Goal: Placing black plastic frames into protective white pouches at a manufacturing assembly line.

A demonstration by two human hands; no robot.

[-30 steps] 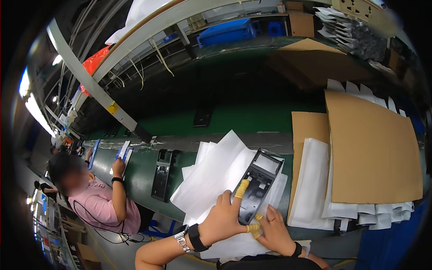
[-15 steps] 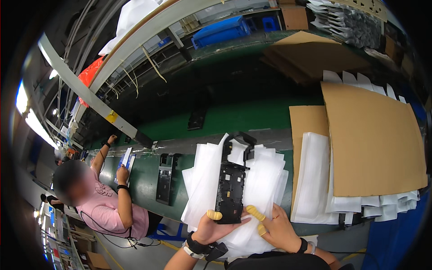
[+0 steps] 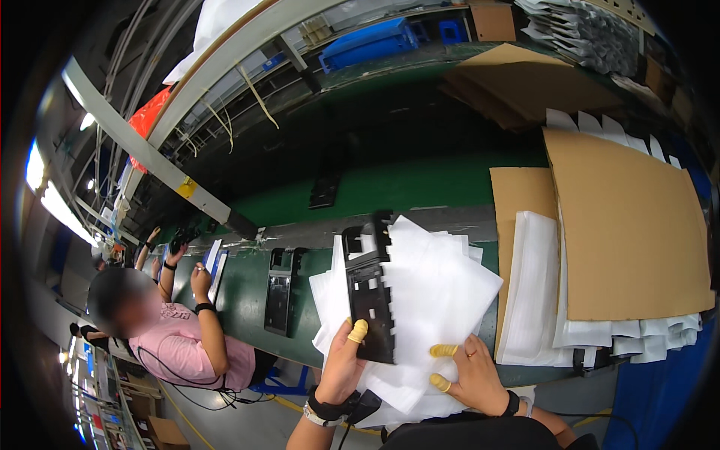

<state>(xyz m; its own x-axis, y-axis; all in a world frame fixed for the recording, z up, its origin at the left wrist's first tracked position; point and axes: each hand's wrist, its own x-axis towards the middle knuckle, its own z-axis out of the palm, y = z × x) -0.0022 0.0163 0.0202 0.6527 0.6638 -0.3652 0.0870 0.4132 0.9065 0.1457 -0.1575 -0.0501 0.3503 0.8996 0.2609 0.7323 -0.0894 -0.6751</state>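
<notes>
Nearest me, the left hand point(image 3: 341, 376) grips the lower end of a black plastic frame point(image 3: 369, 296), thumb clamped on its face, keeping it tilted over the left part of some white sheets point(image 3: 427, 281). The right hand point(image 3: 478, 381) is at their lower right, yellow-capped fingertips apart. Leftward, a second black frame point(image 3: 278, 301) lies on the green table point(image 3: 244, 296), beside a co-worker point(image 3: 187, 330) in pink; far back sits a blue bin point(image 3: 367, 46).

- I can read no words or numbers around me.
- Dark printing marks the pink short-sleeved fabric shirt point(image 3: 184, 341) to my left, too small for me to make out.
- On the pale grey metal post point(image 3: 210, 207), a small yellow label point(image 3: 186, 187) shows me no legible writing.
</notes>
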